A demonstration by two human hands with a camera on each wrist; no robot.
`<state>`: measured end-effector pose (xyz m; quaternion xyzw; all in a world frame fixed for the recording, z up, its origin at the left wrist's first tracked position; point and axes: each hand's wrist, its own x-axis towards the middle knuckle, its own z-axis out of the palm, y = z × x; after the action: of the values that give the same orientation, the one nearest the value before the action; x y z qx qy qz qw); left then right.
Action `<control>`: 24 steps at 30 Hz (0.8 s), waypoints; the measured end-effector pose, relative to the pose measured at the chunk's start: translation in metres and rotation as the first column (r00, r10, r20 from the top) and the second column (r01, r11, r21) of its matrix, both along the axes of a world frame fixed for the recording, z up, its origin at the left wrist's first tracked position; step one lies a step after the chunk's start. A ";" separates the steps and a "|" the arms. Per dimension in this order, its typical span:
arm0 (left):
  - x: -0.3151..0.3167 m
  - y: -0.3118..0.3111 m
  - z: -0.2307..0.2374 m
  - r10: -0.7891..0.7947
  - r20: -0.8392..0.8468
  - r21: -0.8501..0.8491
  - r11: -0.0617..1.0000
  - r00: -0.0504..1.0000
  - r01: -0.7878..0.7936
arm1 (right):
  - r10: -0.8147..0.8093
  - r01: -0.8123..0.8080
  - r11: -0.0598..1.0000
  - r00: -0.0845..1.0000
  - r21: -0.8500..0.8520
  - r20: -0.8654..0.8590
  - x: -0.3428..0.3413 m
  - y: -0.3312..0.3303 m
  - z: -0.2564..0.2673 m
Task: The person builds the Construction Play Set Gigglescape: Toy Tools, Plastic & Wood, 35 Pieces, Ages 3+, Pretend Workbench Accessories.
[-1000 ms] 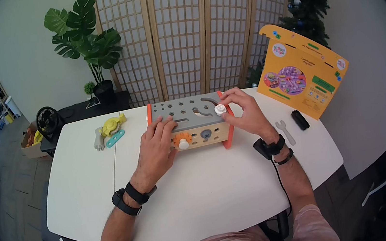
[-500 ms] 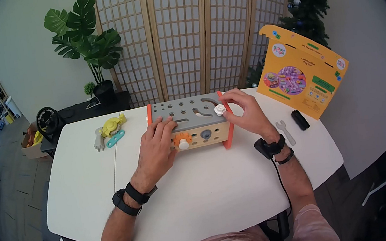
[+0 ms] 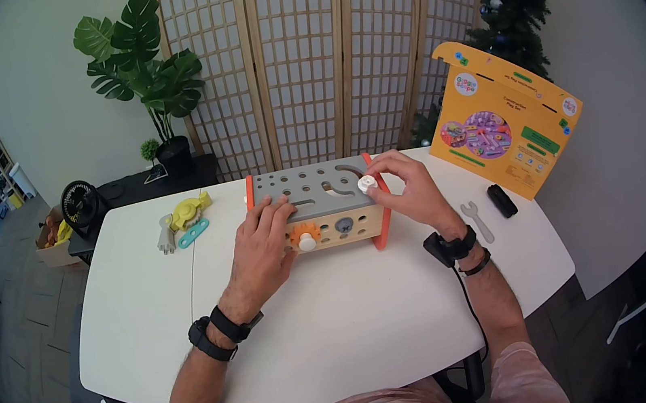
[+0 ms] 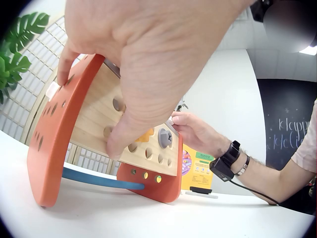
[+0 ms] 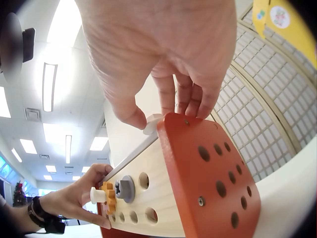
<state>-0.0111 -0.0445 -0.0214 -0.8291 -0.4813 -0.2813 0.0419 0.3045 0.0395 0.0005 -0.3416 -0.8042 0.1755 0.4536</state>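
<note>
A toy workbench with a grey perforated top (image 3: 314,194), a wooden front and orange-red end panels (image 5: 213,173) stands on the white table. My left hand (image 3: 260,246) grips its left part, fingers over the top and thumb against the wooden front (image 4: 94,114). At the top's right end, my right hand (image 3: 415,189) pinches a white knob (image 3: 367,183) between thumb and fingers; in the right wrist view the knob (image 5: 152,124) is partly hidden. An orange gear with a white peg (image 3: 307,241) and a grey screw head (image 3: 344,225) sit on the front.
Left on the table (image 3: 135,324) lie a yellow toy piece (image 3: 189,209), a grey piece (image 3: 166,234) and a teal strip (image 3: 193,233). To the right are a grey wrench (image 3: 477,222), a black object (image 3: 502,201) and a yellow box (image 3: 505,124).
The white knob has turned between the right hand's fingers, which have shifted slightly. My left hand keeps its place on the workbench.
</note>
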 end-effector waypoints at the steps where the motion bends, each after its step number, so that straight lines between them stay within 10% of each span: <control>1: 0.000 0.000 0.000 -0.001 -0.001 -0.001 1.000 1.000 0.001 | -0.002 0.002 1.000 1.000 0.005 -0.020 -0.001 0.001 -0.001; 24: 0.000 -0.001 0.001 -0.008 0.009 0.004 1.000 1.000 0.007 | -0.084 0.085 0.994 0.996 0.070 -0.029 -0.008 -0.001 -0.003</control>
<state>-0.0108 -0.0451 -0.0209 -0.8296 -0.4778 -0.2862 0.0403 0.2962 0.0385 -0.0022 -0.3566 -0.7889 0.1315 0.4829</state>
